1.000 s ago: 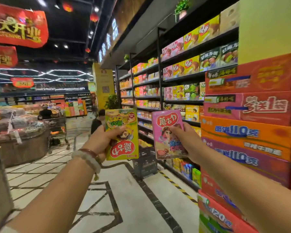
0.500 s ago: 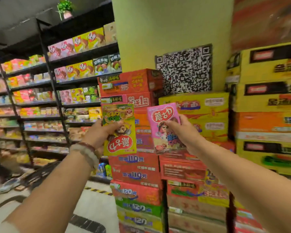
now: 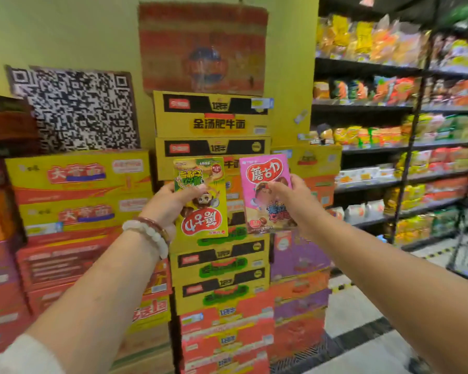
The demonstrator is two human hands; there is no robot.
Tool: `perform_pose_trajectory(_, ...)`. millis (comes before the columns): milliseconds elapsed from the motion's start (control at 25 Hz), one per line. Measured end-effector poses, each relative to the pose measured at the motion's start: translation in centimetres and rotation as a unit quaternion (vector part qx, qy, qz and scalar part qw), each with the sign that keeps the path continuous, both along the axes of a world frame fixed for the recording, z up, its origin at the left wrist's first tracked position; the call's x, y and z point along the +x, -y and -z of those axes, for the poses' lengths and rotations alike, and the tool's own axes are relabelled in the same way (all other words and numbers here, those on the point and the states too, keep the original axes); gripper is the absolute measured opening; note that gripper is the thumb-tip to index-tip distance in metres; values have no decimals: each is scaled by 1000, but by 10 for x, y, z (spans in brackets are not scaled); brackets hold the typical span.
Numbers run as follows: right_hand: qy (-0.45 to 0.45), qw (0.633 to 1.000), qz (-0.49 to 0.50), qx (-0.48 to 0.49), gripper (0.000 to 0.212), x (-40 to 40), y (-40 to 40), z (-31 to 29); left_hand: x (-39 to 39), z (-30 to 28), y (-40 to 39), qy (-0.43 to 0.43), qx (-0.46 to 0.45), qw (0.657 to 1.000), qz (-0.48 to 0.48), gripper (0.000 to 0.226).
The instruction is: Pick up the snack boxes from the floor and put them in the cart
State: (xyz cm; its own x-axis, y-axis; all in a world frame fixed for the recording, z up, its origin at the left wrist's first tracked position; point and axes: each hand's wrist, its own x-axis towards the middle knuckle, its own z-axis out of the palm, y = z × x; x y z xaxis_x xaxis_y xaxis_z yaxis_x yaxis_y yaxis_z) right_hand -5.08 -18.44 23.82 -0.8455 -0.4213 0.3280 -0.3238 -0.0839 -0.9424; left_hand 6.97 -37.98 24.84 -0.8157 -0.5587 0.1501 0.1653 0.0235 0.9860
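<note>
Head cam: left hand (image 3: pixel 170 203) grips the yellow-green snack box (image 3: pixel 200 197), right hand (image 3: pixel 295 201) pinches the pink snack box (image 3: pixel 266 193), both held up side by side before stacked cartons (image 3: pixel 214 265). Carrying step, I'd say; no cart visible, so finding it comes next.

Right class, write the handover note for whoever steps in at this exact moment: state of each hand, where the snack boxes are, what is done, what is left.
Left hand: grips the yellow-green snack box, held with its red logo upside down.
Right hand: fingers pinch the pink snack box, held upright.
Both boxes are up at chest height in front of the stacked noodle cartons, side by side, not touching.
Done: both boxes are off the floor.
Left: no cart is in view; find it and put both boxes in.
</note>
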Motion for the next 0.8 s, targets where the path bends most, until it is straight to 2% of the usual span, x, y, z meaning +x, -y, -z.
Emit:
perform_pose_trajectory(200,1,993,121,8,29,-79,-118,12,-121,17,-96,23,35,993,112,114)
perform_pose_trajectory(240,8,990,138,3,29,-93,-136,15,-141,21,-113,31,38,991,128,111)
perform_pose_trajectory(360,38,984,175,-10,32,-133,-181,27,-204,28,-155,43,28,983,179,73)
perform_pose_trajectory(400,45,980,192,-17,32,-147,-195,32,-228,29,-169,39,13,980,193,69)
perform_pose_trajectory(440,50,977,207,-19,33,-161,-208,36,-251,30,-180,40,7,976,213,77)
perform_pose_trajectory(520,58,969,239,-24,30,-186,-231,43,-299,33,-199,56,-3,966,250,113)
perform_pose_trajectory(560,61,964,257,-30,25,-197,-242,44,-319,32,-211,61,-4,961,271,121)
perform_pose_trajectory(600,64,958,279,-37,20,-210,-254,44,-342,31,-224,62,-4,952,300,116)
perform_pose_trajectory(720,80,940,329,-49,31,-240,-289,51,-395,31,-266,57,-16,931,361,61)
perform_pose_trajectory(800,82,925,366,-57,35,-260,-317,56,-432,35,-297,64,-20,913,402,49)
